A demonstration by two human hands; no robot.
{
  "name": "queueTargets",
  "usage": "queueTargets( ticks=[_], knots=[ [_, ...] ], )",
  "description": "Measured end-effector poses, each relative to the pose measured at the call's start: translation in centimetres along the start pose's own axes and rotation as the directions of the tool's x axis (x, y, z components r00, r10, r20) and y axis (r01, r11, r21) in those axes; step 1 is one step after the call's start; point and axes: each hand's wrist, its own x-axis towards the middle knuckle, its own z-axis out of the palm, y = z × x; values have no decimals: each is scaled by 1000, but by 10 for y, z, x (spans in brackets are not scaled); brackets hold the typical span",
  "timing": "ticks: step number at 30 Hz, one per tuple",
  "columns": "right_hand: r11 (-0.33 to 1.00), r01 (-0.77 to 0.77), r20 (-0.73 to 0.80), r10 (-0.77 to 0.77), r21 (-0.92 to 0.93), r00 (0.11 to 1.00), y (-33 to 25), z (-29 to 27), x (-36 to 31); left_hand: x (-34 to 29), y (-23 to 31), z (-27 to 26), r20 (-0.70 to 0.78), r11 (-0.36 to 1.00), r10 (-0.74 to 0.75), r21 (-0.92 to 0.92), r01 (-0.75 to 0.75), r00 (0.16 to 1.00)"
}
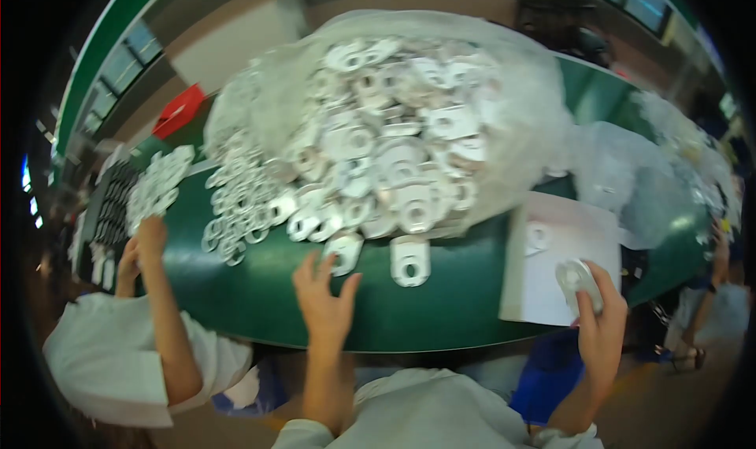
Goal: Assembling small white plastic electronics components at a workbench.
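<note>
My left hand [324, 298] has its fingers spread at the near edge of a heap, fingertips at a white flat piece with a round hole [344, 254]. Whether they touch it I cannot tell. A similar holed piece [410, 262] lies just to its right on the green table [457, 307]. In my right hand [605, 315] is a pale, rounded flat piece [577, 284], pinched between thumb and fingers above a white sheet [579, 229]. One more white holed piece [537, 238] rests on that sheet, toward its left side.
A large heap of white holed pieces [394, 146] spills from a clear plastic bag [528, 110]. Small rings [236, 201] lie left of it. At the left sits a co-worker [150, 347] beside a dark tray [116, 201]. More plastic bags [630, 181] stand at the right.
</note>
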Motion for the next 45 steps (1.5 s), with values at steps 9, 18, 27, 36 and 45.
queueTargets(
  ticks=[9, 18, 27, 36, 45],
  knots=[
    [804, 454, 259, -379, -384, 889, 58, -40, 74, 4, -9, 6, -23, 987, 157, -19, -157, 987],
    [453, 231, 124, -254, -861, 959, 127, -45, 265, -15, -11, -4, 94, 551, -409, -767, 328, 908],
    [423, 60, 39, -59, -904, 998, 169, -12, 337, -34, 4, -5, 324, 197, -370, -888, 414, 871],
    [958, 153, -352, -234, -242, 906, 55, -55, 125, -35, 21, 4, 486, 120, -222, -847, 518, 845],
    [638, 770, 195, -753, -16, 628, -8, 116, -20, -32, 58, 0, 708, -102, 77, -695, 712, 702]
  ],
)
